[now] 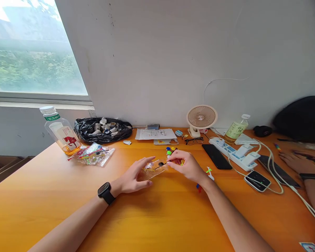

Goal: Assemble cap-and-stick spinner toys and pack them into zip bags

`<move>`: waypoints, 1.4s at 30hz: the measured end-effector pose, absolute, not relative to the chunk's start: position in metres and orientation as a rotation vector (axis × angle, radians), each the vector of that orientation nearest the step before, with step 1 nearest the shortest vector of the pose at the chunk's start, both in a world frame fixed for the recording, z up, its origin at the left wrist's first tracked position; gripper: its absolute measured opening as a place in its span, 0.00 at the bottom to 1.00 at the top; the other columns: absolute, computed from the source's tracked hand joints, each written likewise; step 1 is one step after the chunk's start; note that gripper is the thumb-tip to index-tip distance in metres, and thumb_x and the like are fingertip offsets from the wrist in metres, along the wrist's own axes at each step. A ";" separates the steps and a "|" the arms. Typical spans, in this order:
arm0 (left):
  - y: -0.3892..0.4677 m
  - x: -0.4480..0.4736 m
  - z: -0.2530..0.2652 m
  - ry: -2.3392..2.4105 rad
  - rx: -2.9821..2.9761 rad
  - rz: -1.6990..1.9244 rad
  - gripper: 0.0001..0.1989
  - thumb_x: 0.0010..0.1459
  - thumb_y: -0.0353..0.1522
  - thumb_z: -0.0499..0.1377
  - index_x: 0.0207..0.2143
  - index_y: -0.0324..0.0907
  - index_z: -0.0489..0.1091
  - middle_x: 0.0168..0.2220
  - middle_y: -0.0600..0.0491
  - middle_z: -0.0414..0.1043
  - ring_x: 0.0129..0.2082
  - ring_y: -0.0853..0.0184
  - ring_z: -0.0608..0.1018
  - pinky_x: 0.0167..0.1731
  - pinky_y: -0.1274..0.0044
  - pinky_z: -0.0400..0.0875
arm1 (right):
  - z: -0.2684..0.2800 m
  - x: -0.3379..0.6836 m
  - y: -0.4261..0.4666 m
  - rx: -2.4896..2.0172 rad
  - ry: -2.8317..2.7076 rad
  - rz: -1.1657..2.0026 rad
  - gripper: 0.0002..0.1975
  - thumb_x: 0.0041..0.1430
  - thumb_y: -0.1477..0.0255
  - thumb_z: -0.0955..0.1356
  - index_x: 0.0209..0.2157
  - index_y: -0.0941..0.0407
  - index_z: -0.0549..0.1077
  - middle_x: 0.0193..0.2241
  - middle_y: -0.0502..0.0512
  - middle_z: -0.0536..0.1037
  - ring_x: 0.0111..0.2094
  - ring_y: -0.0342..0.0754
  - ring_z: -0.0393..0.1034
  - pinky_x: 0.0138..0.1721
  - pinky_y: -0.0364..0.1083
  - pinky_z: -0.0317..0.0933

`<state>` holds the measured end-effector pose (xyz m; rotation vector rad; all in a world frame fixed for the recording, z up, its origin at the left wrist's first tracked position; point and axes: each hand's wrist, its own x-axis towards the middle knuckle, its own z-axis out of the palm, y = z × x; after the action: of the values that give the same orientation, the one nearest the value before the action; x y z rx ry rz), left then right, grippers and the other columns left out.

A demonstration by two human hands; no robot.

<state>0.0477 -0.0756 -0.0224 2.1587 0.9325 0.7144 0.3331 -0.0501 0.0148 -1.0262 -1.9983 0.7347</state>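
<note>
On surface (152,224): bag (155,172) between left hand (135,175) and right hand (187,164) | fan (201,117) behind right hand | phone (216,156) right of right hand | power strip (235,154) right of phone

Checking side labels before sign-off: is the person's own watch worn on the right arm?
No, the dark watch is strapped just behind the left hand.

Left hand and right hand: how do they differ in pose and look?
The left hand is spread, thumb apart from fingers, at the clear bag; the right hand pinches a thin dark piece. The left wears a black watch at the wrist; the right wears none. Both are palm-down over the table.
</note>
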 end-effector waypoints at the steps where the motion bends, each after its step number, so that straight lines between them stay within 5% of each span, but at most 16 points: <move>1: -0.076 0.048 -0.022 0.934 2.172 0.714 0.43 0.61 0.47 0.65 0.73 0.49 0.51 0.69 0.43 0.60 0.65 0.45 0.66 0.65 0.54 0.61 | 0.014 0.333 -0.050 -1.027 -2.022 0.717 0.05 0.61 0.69 0.74 0.35 0.52 0.85 0.36 0.55 0.79 0.38 0.49 0.74 0.42 0.49 0.67; 11: -0.078 0.051 -0.021 0.957 2.322 0.683 0.43 0.60 0.46 0.64 0.73 0.49 0.51 0.63 0.43 0.65 0.59 0.46 0.70 0.60 0.56 0.65 | -0.009 0.325 -0.043 -1.007 -2.075 0.577 0.04 0.57 0.73 0.77 0.33 0.48 0.86 0.40 0.53 0.73 0.46 0.52 0.70 0.54 0.54 0.62; 22: -0.078 0.053 -0.014 0.974 2.156 0.723 0.44 0.58 0.41 0.65 0.73 0.47 0.53 0.66 0.42 0.63 0.62 0.47 0.69 0.62 0.56 0.64 | -0.002 0.319 -0.048 -0.940 -2.066 0.288 0.07 0.57 0.79 0.72 0.30 0.53 0.78 0.42 0.55 0.74 0.46 0.53 0.69 0.52 0.54 0.64; 27: -0.079 0.047 0.008 0.850 1.752 0.550 0.41 0.58 0.34 0.64 0.72 0.49 0.55 0.62 0.46 0.70 0.54 0.51 0.75 0.52 0.62 0.73 | 0.009 0.319 -0.054 -0.892 -2.048 0.285 0.06 0.60 0.76 0.71 0.33 0.50 0.79 0.42 0.56 0.75 0.46 0.54 0.70 0.50 0.54 0.67; 33: -0.076 0.040 0.014 0.655 1.492 0.532 0.38 0.59 0.32 0.63 0.71 0.50 0.59 0.66 0.48 0.67 0.66 0.50 0.66 0.63 0.60 0.64 | 0.024 0.318 -0.068 -0.835 -2.150 0.183 0.06 0.65 0.76 0.69 0.38 0.50 0.76 0.40 0.55 0.80 0.47 0.56 0.72 0.52 0.56 0.63; 42: -0.075 0.038 0.013 0.700 1.520 0.546 0.38 0.60 0.32 0.62 0.71 0.51 0.58 0.66 0.48 0.67 0.66 0.50 0.66 0.62 0.58 0.65 | 0.024 0.321 -0.068 -0.864 -2.196 0.392 0.06 0.64 0.76 0.71 0.34 0.50 0.76 0.37 0.51 0.84 0.43 0.53 0.76 0.53 0.56 0.61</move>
<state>0.0381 -0.0749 0.0131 1.5197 0.6996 0.5462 0.3206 -0.0679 0.0235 -0.8635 -2.1963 0.3915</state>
